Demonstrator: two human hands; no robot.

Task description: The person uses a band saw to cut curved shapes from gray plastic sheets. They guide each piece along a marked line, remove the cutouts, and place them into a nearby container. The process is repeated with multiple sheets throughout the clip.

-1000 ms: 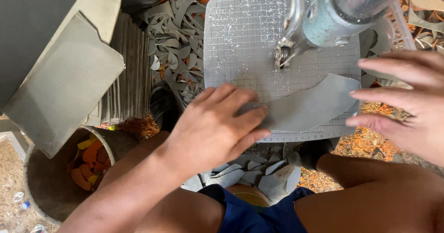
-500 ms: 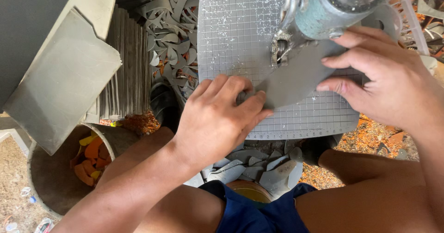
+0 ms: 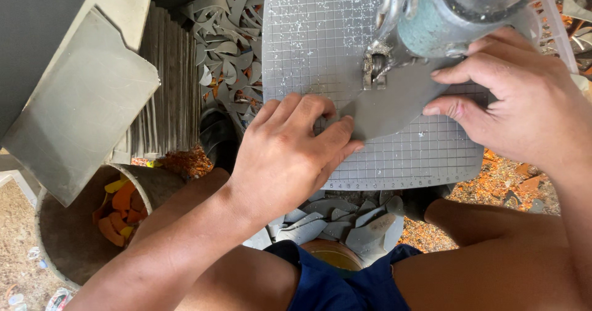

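1. We see our left hand (image 3: 287,157) lying palm down on the gridded grey cutting mat (image 3: 314,33), its fingers close together and its fingertips pressing the near edge of a flat grey sheet piece (image 3: 388,104)
2. Our right hand (image 3: 512,98) lies on the far side of that same piece, fingers bent and slightly spread, pressing it flat against the mat
3. The grey piece lies on the mat between our two hands, its upper edge under the metal foot of the teal-bodied cutting machine (image 3: 431,15)
4. To the left we see a stack of grey sheets (image 3: 166,82) standing on edge, with a larger grey sheet (image 3: 80,107) lying beside it
5. Grey offcuts (image 3: 228,33) lie heaped beyond the mat, and more grey scraps (image 3: 339,224) lie below it near our knees
6. A round bin (image 3: 74,237) at lower left holds orange and yellow scraps
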